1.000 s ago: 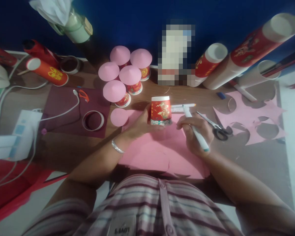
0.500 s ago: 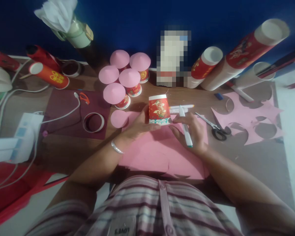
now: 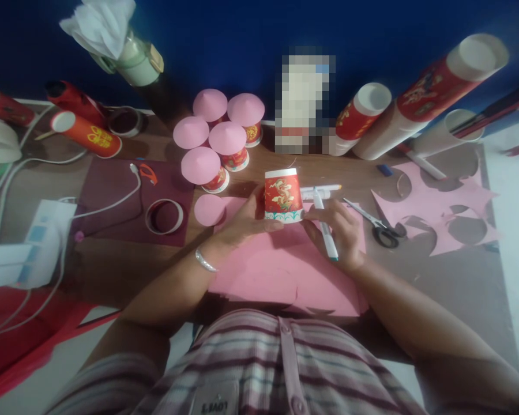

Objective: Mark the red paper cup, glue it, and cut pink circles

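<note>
My left hand [image 3: 251,219] is closed on an upside-down red paper cup [image 3: 282,193] with a gold dragon print. Teal curved marks run round the white band at its rim. A white marker pen [image 3: 326,233] lies across the fingers of my right hand [image 3: 339,233], its teal end pointing toward me. The fingertips of this hand touch the cup's lower right edge. Under both hands lie pink paper sheets [image 3: 263,271]. Beyond the left hand stand several similar cups topped with pink paper cones [image 3: 228,138]. Further pens [image 3: 322,190] rest behind the cup.
Scissors [image 3: 383,230] and cut pink paper scraps [image 3: 441,202] lie on the right. Red and white tubes [image 3: 365,118] stand behind them. To the left are a roll of tape [image 3: 165,217], a white cable [image 3: 108,206], a red cylinder [image 3: 86,134] and a pink disc [image 3: 210,210].
The cup has shifted slightly to the right and toward me in my left hand. The marker in my right hand has tilted a little. Everything else stays put.
</note>
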